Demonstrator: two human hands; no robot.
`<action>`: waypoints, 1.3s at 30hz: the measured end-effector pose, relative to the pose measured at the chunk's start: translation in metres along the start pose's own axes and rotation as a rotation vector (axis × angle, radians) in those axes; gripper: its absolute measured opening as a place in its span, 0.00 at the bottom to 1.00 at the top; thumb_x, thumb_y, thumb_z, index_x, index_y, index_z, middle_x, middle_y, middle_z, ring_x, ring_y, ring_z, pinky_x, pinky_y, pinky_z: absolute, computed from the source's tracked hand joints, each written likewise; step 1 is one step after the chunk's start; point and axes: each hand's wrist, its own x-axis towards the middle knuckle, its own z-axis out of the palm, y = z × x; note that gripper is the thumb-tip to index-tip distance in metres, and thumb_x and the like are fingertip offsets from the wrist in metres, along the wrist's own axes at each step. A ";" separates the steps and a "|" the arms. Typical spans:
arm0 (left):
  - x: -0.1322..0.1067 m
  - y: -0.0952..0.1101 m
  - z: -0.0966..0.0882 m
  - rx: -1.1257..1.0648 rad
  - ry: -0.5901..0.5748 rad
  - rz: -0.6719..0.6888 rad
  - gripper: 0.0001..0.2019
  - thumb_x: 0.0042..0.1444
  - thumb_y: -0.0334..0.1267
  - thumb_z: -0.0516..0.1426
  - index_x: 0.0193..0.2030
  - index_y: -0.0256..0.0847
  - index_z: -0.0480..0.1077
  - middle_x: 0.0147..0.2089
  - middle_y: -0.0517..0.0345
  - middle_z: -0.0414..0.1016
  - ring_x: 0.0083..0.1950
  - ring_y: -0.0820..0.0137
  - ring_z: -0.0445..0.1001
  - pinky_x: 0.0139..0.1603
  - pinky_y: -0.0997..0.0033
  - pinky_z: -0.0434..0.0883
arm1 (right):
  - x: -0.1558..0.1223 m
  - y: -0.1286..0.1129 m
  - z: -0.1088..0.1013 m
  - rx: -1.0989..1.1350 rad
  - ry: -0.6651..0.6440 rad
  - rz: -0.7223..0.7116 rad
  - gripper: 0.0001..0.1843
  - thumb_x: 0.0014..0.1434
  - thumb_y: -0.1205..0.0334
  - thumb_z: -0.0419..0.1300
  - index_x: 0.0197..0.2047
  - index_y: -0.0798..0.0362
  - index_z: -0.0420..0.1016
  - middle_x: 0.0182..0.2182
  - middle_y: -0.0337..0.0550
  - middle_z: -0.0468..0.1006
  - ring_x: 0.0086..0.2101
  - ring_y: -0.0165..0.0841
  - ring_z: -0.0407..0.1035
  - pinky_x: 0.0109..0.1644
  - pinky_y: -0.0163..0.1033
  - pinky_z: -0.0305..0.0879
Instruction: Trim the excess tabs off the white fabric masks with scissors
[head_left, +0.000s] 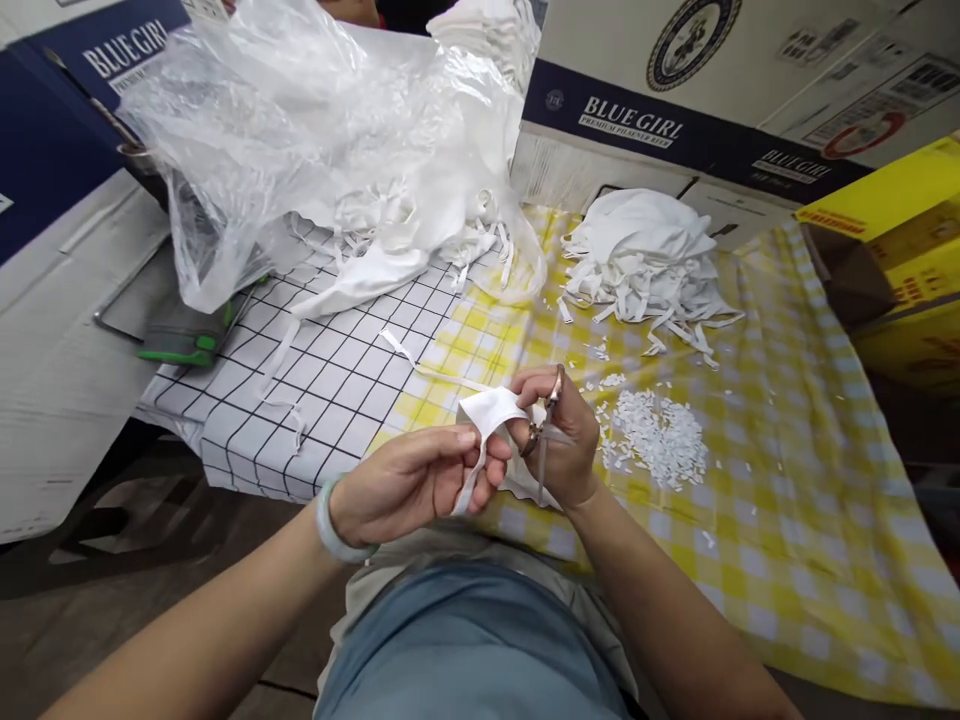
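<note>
My left hand [416, 478] pinches a white cloth piece [491, 408] with a dangling strap, held just above the table's near edge. A pale green bangle sits on that wrist. My right hand [559, 435] is closed around small metal scissors [546, 420], whose blades meet the cloth. Both hands touch the same piece. A heap of tiny white cut scraps [660, 438] lies on the yellow checked tablecloth [787, 480] just right of my right hand.
A clear plastic bag [315, 130] full of white cloth pieces sits at the back left on a black-and-white grid cloth [330, 380]. Another pile of white pieces [645, 255] lies at the back. "Blue Girl" cartons [675, 125] and a yellow box [892, 260] surround the table.
</note>
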 end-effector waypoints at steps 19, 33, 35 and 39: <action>0.050 -0.020 0.034 0.778 0.262 0.666 0.12 0.66 0.40 0.53 0.32 0.40 0.72 0.40 0.49 0.67 0.51 0.61 0.68 0.48 0.61 0.71 | -0.051 -0.007 -0.038 -0.020 -0.221 0.494 0.18 0.55 0.45 0.64 0.34 0.51 0.69 0.31 0.41 0.70 0.33 0.34 0.66 0.38 0.40 0.65; 0.083 -0.040 0.043 0.954 0.198 0.615 0.14 0.67 0.36 0.49 0.29 0.42 0.64 0.42 0.50 0.63 0.55 0.61 0.62 0.56 0.57 0.66 | -0.052 0.003 -0.094 -0.468 -0.359 0.394 0.27 0.49 0.40 0.67 0.20 0.51 0.60 0.19 0.36 0.68 0.26 0.32 0.61 0.38 0.40 0.55; 0.085 -0.041 0.043 0.955 0.194 0.604 0.14 0.67 0.36 0.49 0.29 0.42 0.64 0.42 0.49 0.64 0.55 0.61 0.62 0.57 0.57 0.66 | -0.053 0.005 -0.094 -0.470 -0.355 0.393 0.27 0.49 0.40 0.67 0.20 0.50 0.59 0.19 0.36 0.68 0.26 0.32 0.61 0.38 0.40 0.54; 0.087 -0.043 0.042 0.968 0.200 0.590 0.14 0.67 0.39 0.49 0.30 0.42 0.65 0.43 0.48 0.64 0.56 0.60 0.62 0.57 0.55 0.66 | -0.053 0.007 -0.095 -0.453 -0.351 0.402 0.27 0.49 0.40 0.67 0.20 0.50 0.60 0.18 0.35 0.67 0.25 0.31 0.61 0.38 0.40 0.55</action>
